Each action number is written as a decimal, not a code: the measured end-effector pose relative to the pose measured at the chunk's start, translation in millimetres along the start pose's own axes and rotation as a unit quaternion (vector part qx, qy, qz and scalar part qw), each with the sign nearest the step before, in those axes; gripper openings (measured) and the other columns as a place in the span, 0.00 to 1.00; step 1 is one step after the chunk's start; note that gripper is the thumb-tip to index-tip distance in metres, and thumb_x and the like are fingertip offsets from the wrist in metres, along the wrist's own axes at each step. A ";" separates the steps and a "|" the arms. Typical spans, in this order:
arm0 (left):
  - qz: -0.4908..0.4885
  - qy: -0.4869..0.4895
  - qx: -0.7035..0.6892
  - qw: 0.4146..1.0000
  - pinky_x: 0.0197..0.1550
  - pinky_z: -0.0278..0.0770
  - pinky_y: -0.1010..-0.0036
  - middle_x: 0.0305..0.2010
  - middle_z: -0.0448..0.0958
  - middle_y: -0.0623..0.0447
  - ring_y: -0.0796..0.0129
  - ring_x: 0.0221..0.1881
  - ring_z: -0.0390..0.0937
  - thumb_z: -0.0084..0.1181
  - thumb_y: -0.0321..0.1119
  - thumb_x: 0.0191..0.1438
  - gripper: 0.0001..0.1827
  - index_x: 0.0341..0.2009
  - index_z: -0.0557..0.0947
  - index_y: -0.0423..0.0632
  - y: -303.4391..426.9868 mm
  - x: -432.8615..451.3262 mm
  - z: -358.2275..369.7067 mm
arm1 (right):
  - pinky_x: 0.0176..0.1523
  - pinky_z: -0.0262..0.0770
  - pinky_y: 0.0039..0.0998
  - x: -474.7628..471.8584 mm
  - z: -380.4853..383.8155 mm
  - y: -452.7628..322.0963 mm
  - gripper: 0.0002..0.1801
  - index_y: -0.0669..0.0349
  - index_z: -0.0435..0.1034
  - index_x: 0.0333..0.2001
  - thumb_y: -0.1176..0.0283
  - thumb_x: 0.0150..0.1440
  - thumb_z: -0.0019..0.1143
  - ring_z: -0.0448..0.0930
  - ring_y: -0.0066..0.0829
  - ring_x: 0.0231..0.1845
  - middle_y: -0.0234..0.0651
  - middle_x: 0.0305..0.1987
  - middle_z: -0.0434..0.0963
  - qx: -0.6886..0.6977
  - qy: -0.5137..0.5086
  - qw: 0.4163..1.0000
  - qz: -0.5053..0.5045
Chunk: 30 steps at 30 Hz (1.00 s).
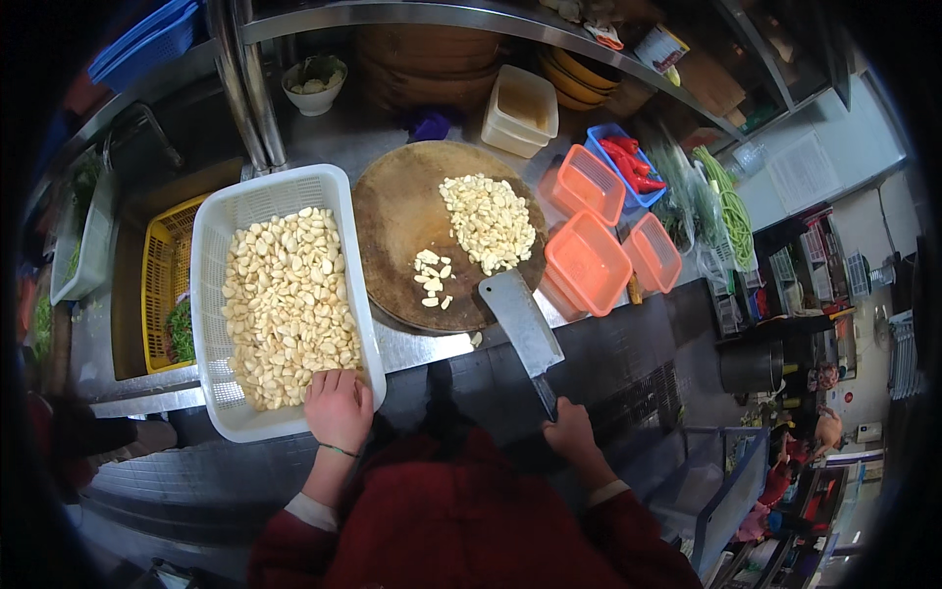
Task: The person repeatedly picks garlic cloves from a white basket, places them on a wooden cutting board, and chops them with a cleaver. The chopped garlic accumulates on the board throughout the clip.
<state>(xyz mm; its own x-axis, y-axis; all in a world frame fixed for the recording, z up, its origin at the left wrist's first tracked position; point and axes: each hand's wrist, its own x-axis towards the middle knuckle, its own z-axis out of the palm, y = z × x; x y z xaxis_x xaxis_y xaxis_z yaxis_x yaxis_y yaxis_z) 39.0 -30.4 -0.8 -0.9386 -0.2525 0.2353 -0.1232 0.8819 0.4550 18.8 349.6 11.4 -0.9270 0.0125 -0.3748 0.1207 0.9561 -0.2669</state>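
Note:
My right hand (569, 427) grips the dark handle of a cleaver (519, 316). The blade's far end reaches the near right edge of a round wooden chopping block (394, 177). A heap of chopped garlic (489, 221) lies on the block's right side, and a few whole or cut pieces (431, 277) lie nearer the front. To the left stands a white plastic basket (209, 353) holding many peeled garlic cloves (287, 294). My left hand (338, 408) reaches over its near rim, fingertips at the cloves; whether it holds any is hidden.
Orange plastic baskets (589, 254) stand right of the block, beside a blue basket of red peppers (630, 168). Behind are cream containers (520, 110) and a white bowl (314, 85). A yellow basket (165, 258) sits in the sink at left. A steel shelf (383, 16) runs overhead.

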 end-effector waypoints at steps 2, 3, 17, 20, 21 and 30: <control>0.001 0.003 0.003 1.000 0.43 0.70 0.60 0.32 0.75 0.51 0.55 0.41 0.72 0.57 0.34 0.46 0.06 0.28 0.78 0.48 0.0 0.3 0.2 | 0.35 0.75 0.46 -4.5 -11.9 -0.3 0.12 0.66 0.66 0.30 0.71 0.46 0.59 0.79 0.57 0.29 0.53 0.25 0.77 0.081 0.008 0.996 -0.032; 0.001 0.005 0.003 1.000 0.42 0.70 0.60 0.32 0.75 0.51 0.54 0.41 0.72 0.57 0.34 0.46 0.06 0.28 0.78 0.48 0.0 0.3 0.5 | 0.31 0.75 0.43 -8.6 -16.7 -2.0 0.10 0.65 0.66 0.29 0.72 0.46 0.58 0.79 0.53 0.26 0.50 0.23 0.76 0.137 0.021 0.989 -0.060; -0.030 0.008 -0.042 0.999 0.41 0.73 0.61 0.32 0.76 0.50 0.53 0.40 0.73 0.58 0.32 0.47 0.06 0.32 0.80 0.47 -0.1 1.5 1.7 | 0.30 0.73 0.34 -8.3 -48.2 -1.1 0.09 0.67 0.68 0.31 0.75 0.45 0.56 0.78 0.32 0.23 0.39 0.20 0.73 0.235 -0.019 0.970 -0.054; -0.040 0.001 -0.021 0.999 0.42 0.74 0.60 0.32 0.76 0.49 0.53 0.40 0.73 0.58 0.32 0.47 0.07 0.32 0.80 0.46 1.7 2.6 2.9 | 0.34 0.75 0.38 -13.3 -47.4 6.6 0.11 0.68 0.69 0.32 0.73 0.45 0.58 0.81 0.40 0.27 0.44 0.24 0.77 0.233 -0.058 0.971 -0.009; -0.043 0.001 -0.017 0.999 0.42 0.74 0.60 0.32 0.76 0.49 0.53 0.40 0.73 0.58 0.32 0.47 0.07 0.32 0.80 0.46 2.4 2.5 3.5 | 0.35 0.76 0.39 -13.2 -45.2 6.1 0.12 0.68 0.69 0.32 0.72 0.45 0.59 0.82 0.43 0.29 0.46 0.25 0.78 0.210 -0.043 0.976 -0.018; -0.046 -0.009 -0.001 0.999 0.41 0.74 0.61 0.32 0.76 0.50 0.52 0.40 0.73 0.58 0.32 0.47 0.06 0.31 0.80 0.47 4.1 1.3 2.5 | 0.42 0.78 0.52 -7.7 -24.5 -18.3 0.16 0.66 0.65 0.35 0.69 0.47 0.62 0.81 0.56 0.34 0.55 0.30 0.78 -0.079 -0.042 0.996 0.017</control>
<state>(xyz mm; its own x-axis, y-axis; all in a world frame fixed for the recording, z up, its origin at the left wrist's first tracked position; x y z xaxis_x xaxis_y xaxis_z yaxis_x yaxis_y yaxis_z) 36.5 -26.1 -0.8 -0.9286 -0.3260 0.1771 -0.2089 0.8539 0.4766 15.1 339.2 40.9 -0.8898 0.0266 -0.4557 0.0869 0.9899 -0.1119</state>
